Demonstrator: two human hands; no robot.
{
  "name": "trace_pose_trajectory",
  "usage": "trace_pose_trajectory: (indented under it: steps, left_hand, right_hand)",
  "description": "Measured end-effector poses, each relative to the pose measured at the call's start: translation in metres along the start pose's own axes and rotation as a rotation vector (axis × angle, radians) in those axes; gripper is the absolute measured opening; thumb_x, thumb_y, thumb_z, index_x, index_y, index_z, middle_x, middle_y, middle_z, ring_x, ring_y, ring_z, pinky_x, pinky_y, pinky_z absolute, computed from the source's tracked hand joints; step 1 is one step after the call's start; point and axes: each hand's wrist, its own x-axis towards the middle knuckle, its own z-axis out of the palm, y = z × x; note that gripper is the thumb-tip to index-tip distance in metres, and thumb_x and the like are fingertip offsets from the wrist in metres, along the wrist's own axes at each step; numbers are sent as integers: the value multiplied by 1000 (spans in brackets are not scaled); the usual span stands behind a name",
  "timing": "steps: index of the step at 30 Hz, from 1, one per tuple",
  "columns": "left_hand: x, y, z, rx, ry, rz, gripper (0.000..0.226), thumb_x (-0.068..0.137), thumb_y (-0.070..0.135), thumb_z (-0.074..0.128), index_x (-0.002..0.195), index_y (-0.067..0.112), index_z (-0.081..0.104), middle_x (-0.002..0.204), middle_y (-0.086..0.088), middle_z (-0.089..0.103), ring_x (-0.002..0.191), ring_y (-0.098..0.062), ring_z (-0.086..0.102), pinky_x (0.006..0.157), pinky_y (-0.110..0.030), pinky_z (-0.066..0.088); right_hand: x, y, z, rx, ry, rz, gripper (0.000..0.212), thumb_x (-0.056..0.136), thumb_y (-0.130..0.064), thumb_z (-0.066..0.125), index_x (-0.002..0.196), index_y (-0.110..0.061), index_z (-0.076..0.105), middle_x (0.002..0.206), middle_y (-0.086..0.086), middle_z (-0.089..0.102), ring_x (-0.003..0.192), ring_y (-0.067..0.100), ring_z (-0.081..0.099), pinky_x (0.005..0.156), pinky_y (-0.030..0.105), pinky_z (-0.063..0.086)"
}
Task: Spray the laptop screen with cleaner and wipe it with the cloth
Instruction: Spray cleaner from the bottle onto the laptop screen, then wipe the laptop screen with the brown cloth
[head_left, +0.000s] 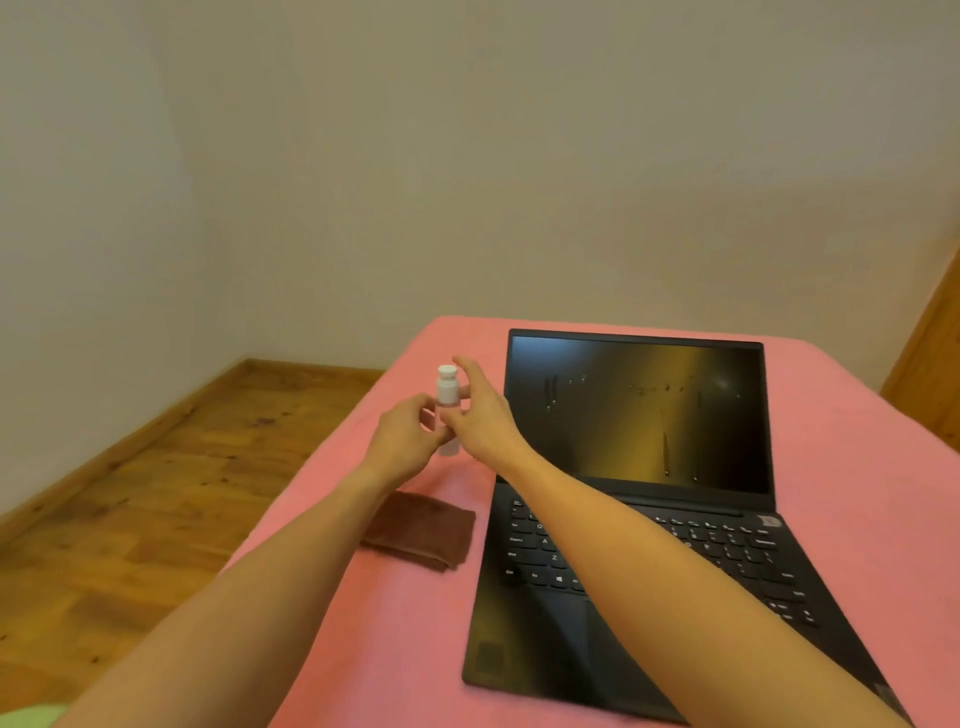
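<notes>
A black laptop (639, 519) lies open on a pink-covered table (857, 441). Its dark screen (636, 410) carries droplets and wet streaks. A small clear spray bottle (447, 389) with a white top stands upright left of the screen. My left hand (402, 441) grips the bottle's body. My right hand (480, 410) touches the bottle from the right, with the index finger stretched out past the white top. A folded brown cloth (421, 530) lies flat on the table left of the keyboard, below my hands.
The table's left edge drops to a wooden floor (130, 493). A plain wall stands behind the table. A wooden door frame (930, 374) shows at the far right.
</notes>
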Motion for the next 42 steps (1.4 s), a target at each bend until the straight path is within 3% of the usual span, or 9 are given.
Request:
trace_pose_trajectory:
  steps: [4,10,16,20,26,28,31,38,42]
  left_hand:
    - [-2,-21,-5,40,-15,-21,22,76,33,73,91,20,64,81,2,66,75,-19,62,67,-34,48]
    - [-5,-35,-4,39,-49,-44,22,73,33,73,89,29,60,79,9,62,70,-11,58,57,-19,39]
    - [-3,-30,-13,119,-214,-180,50,79,32,74,120,9,57,102,-6,66,89,-23,62,70,-29,45]
    - [-9,-23,-31,271,-385,-236,29,78,27,70,101,9,71,105,-9,72,96,-24,65,82,-29,49]
    - [-23,-10,-48,420,-571,-205,26,70,21,69,95,15,75,98,-5,74,93,-23,67,87,-37,55]
    - [-26,-4,-52,468,-585,-161,23,69,20,70,91,17,76,91,-2,73,89,-22,67,81,-34,56]
    - [-28,8,-62,477,-537,-84,17,73,22,70,87,16,77,84,-1,72,82,-20,66,71,-29,53]
    - [-28,56,-72,418,-308,142,15,84,31,66,86,18,72,84,5,65,76,-16,58,58,-20,38]
    - [-28,81,-53,356,-214,156,15,84,32,67,89,18,71,89,-1,66,82,-20,60,66,-28,41]
  right_hand:
    - [0,6,19,13,-6,-11,52,86,-6,61,134,-22,47,123,11,62,108,28,60,90,45,51]
    - [-1,13,28,4,-44,41,49,84,-5,63,130,-17,51,126,11,61,112,27,58,94,46,51]
    - [-4,14,20,-97,-118,177,50,87,-11,61,134,-10,46,125,13,60,111,28,58,91,39,49]
    - [-16,12,13,-427,-250,222,12,90,-15,53,96,-5,58,97,18,61,92,33,59,71,33,43]
    - [-43,7,15,-463,-488,144,44,86,-33,67,120,-7,58,119,12,61,108,30,58,88,36,48]
    - [-47,5,14,-468,-522,113,31,85,-29,69,107,-7,66,109,12,66,99,29,61,83,38,52]
    - [-52,1,5,-439,-473,86,16,84,-23,65,71,-17,58,85,8,60,80,26,55,63,32,43]
    - [-58,-13,-44,-280,-150,19,7,81,-19,60,84,-15,56,88,5,59,77,21,54,58,28,39]
    - [-63,-13,-73,-252,-13,7,11,78,-15,62,87,-12,57,86,4,60,79,23,58,67,34,48]
